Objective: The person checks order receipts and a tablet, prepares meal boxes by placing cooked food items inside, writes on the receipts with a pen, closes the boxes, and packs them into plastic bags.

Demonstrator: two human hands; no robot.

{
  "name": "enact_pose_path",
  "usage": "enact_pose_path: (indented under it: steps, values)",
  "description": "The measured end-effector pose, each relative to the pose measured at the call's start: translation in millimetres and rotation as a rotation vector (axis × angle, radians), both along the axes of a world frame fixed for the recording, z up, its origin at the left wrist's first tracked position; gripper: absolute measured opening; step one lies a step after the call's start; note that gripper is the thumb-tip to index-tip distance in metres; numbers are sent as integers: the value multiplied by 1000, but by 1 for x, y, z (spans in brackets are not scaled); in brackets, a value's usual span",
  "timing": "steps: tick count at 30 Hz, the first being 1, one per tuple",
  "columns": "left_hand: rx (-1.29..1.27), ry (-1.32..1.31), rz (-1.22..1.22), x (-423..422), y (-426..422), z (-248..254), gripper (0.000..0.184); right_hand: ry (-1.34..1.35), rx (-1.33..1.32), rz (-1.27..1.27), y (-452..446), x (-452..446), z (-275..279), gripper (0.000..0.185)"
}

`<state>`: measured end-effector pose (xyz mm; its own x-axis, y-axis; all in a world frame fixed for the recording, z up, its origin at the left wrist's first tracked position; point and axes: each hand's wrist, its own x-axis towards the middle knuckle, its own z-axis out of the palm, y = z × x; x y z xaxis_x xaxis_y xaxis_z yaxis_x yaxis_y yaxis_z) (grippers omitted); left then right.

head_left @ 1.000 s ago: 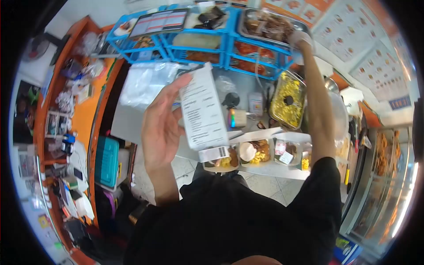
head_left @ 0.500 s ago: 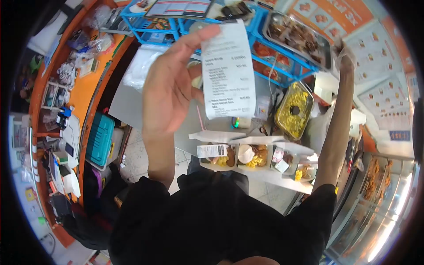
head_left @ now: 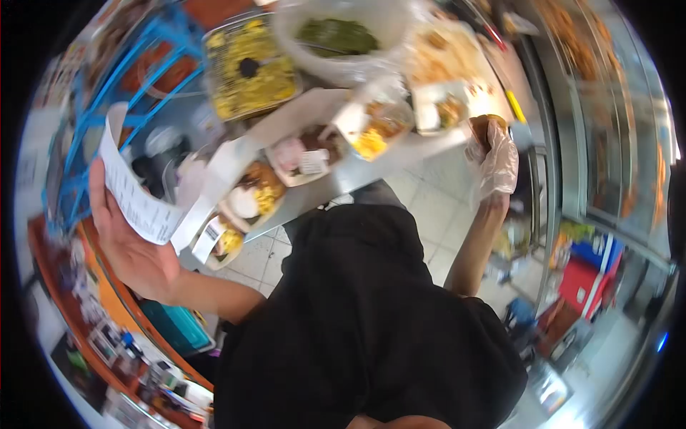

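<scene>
On the left, my left hand [head_left: 132, 247] holds a long printed paper receipt [head_left: 139, 196], curled along its length. Its thumb and fingertips are partly hidden, so the exact grip is unclear. A clear plastic glove covers my right hand [head_left: 498, 168], closed around a browned piece of meat [head_left: 488, 129] past the counter's right end. Between the hands stands a row of open paper food boxes. One box [head_left: 251, 199] has rice, yellow egg and brown meat; another [head_left: 304, 154] carries a white label. Farther right, one box [head_left: 375, 129] has yellow egg and a clear packet.
Behind the boxes are a tray of yellow food [head_left: 250, 64] and a plastic-lined tub with green leaves [head_left: 336, 36]. Blue racks [head_left: 136, 79] stand at the left. A cutting board [head_left: 446, 61] with food bits lies at the back right, near a glass display case [head_left: 614, 121].
The view has swung right and down. My right hand has left the metal tray of meat and now holds a brown piece. My left hand still has the receipt, now lower.
</scene>
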<state>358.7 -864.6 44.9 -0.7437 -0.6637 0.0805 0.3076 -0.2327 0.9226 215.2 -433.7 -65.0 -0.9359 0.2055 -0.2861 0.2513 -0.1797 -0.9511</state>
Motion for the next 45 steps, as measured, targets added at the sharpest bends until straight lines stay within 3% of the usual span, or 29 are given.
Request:
enact_pose_path:
  steps: [2, 3, 5, 8, 11, 13, 15, 16, 17, 19, 20, 22, 25, 27, 29, 31, 33, 35, 36, 37, 38, 39, 41, 43, 45]
  values:
    - [-156, -208, 64, -16, 34, -11, 56, 4, 317, -73, 48, 7, 13, 19]
    - [-102, -172, -18, -19, 44, -19, 57, 0, 310, -111, 64, 8, 16, 18]
    - [-285, -198, -105, -29, 69, -30, 59, 12, 353, -106, 83, 3, 15, 19]
    - [-237, -292, -225, -31, 95, -42, 57, 146, 587, -154, 92, -25, 0, 19]
    - [-271, -284, -246, -39, 118, -46, 47, 174, 569, -54, 102, -66, -45, 32]
    - [-248, -366, -288, -41, 126, -57, 42, -162, 892, 216, 92, -96, -64, 49]
    - [-325, -532, -328, -58, 150, -62, 45, -244, 1377, 291, 82, -104, -98, 67]
    - [-490, -452, -403, -69, 166, -69, 49, -105, 1456, 143, 66, -100, -99, 57]
    - [-655, -379, -480, -80, 186, -75, 54, -19, 1100, 15, 45, -99, -92, 58]
    - [-879, -260, -501, -99, 245, -88, 83, 92, 381, -220, 7, -85, -74, 60]
    - [-999, -237, -616, -114, 266, -92, 94, 104, 236, -210, -8, -82, -70, 53]
    - [-1065, -174, -482, -136, 309, -129, 95, 145, 273, -87, -12, -82, -60, 53]
    - [-1018, 8, -249, -196, 328, -138, 85, 261, 409, 21, -4, -70, -33, 47]
    - [-901, 140, -154, -240, 338, -106, 82, 245, 523, 140, 0, -48, -6, 47]
    - [-984, 184, -49, -283, 350, -100, 82, 548, 1010, 232, 0, -24, 1, 39]
    - [-922, 210, -2, -315, 351, -78, 79, 736, 1069, 282, -6, -6, 49, 31]
    - [-980, 252, 58, -328, 359, -59, 75, 562, 636, 414, 1, 5, 78, 29]
    - [-1047, 215, 0, -319, 363, -48, 76, 401, 555, 122, 35, -57, 62, 28]
    - [-1078, 178, 11, -316, 365, -49, 77, 514, 467, -16, 31, -106, 57, 24]
    - [-1108, 132, 21, -311, 366, -51, 78, 523, 633, -27, 46, -167, 41, 21]
    - [-1118, 73, 40, -305, 365, -56, 79, 609, 377, 64, 72, -246, -6, 21]
    - [-1081, 66, -3, -288, 356, -54, 70, 424, 624, 16, 88, -315, -29, 28]
    - [-1156, 84, -77, -250, 336, -69, 50, 507, 1161, -189, 107, -415, -92, 24]
    - [-1251, -35, -481, -207, 306, -100, 30, 444, 935, 87, 185, -505, -156, 38]
    - [-1268, -106, -516, -176, 281, -171, 26, 618, 792, -121, 207, -518, -170, 38]
